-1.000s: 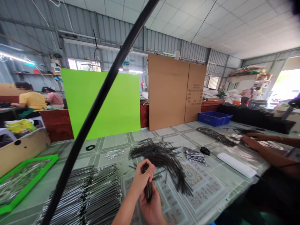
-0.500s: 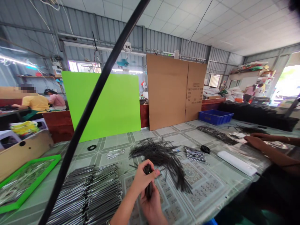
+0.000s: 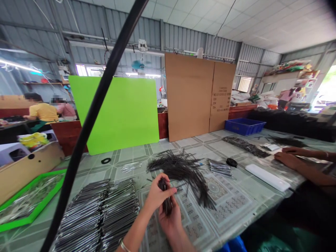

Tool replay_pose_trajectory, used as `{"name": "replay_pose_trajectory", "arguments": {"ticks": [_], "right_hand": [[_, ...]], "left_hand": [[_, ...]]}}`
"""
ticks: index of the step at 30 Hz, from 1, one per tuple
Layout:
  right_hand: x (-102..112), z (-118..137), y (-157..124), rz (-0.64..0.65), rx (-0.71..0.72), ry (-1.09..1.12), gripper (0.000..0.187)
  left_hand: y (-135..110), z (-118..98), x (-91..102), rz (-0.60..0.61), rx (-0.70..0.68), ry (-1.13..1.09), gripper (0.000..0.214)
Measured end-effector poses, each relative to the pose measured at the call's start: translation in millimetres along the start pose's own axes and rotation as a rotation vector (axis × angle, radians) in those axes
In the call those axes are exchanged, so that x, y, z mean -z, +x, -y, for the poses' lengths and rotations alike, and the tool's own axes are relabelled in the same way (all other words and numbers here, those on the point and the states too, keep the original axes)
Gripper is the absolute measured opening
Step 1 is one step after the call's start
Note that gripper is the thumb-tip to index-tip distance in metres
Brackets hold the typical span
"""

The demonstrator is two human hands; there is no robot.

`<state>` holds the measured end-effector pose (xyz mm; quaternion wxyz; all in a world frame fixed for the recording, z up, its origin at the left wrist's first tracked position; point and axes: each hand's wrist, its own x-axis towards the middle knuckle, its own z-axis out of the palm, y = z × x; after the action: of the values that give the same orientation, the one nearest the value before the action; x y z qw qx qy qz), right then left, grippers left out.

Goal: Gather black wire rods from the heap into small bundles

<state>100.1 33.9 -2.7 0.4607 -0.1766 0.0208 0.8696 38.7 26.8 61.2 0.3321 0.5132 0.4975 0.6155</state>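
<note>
My left hand and my right hand are both closed around a small bundle of thin black sticks, held upright just above the table. The left hand pinches the bundle's top, the right cups its lower end. Right behind them lies a loose heap of the same black sticks spread on the patterned table cover.
Packed rows of sticks in shiny wrapping lie at my left, beside a green tray. A co-worker's hands rest on the table at right. A white tube, blue crate, green board and cardboard sheets stand further back.
My hands have stayed on the bundle, shifting slightly up and right in view as the camera tilted. The co-worker's hands moved a little toward the right.
</note>
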Motion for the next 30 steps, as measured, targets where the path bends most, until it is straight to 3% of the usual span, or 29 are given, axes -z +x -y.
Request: {"name": "replay_pose_trajectory", "arguments": {"ticks": [3, 6, 8, 11, 17, 19, 21, 25, 30], "right_hand": [[9.5, -1.5, 5.6, 0.027, -0.022, -0.039, 0.018], [16.8, -2.2, 7.9, 0.033, -0.077, -0.046, 0.025], [17.3, -1.8, 6.5, 0.037, -0.105, -0.057, 0.028], [12.5, -1.3, 1.8, 0.127, -0.1, -0.086, 0.028], [4.8, -4.3, -0.8, 0.346, 0.099, -0.053, 0.019], [7.2, -4.1, 0.6, 0.322, 0.063, -0.045, 0.02], [10.7, -2.4, 1.5, 0.218, -0.032, -0.047, 0.023], [14.3, 2.3, -0.3, 0.005, -0.162, -0.017, 0.034], [10.3, 3.4, -3.7, 0.001, -0.143, -0.039, 0.035]], "left_hand": [[0.3, 2.2, -8.1, -0.194, -0.021, 0.015, 0.032], [1.0, 4.5, -15.9, -0.407, -0.041, 0.056, 0.031], [-0.1, 5.7, -19.4, -0.462, -0.05, 0.116, 0.029], [-6.0, 7.0, -22.9, -0.409, -0.068, 0.205, 0.027], [-20.7, 5.3, -25.5, -0.193, -0.085, 0.235, 0.037], [-20.5, 4.8, -23.3, -0.183, -0.076, 0.23, 0.027], [-17.9, 5.2, -19.5, -0.196, -0.063, 0.23, 0.014], [-12.5, 7.3, -12.6, -0.218, -0.006, 0.114, 0.021], [-13.5, 9.5, -12.3, -0.193, 0.016, 0.094, 0.024]]}}
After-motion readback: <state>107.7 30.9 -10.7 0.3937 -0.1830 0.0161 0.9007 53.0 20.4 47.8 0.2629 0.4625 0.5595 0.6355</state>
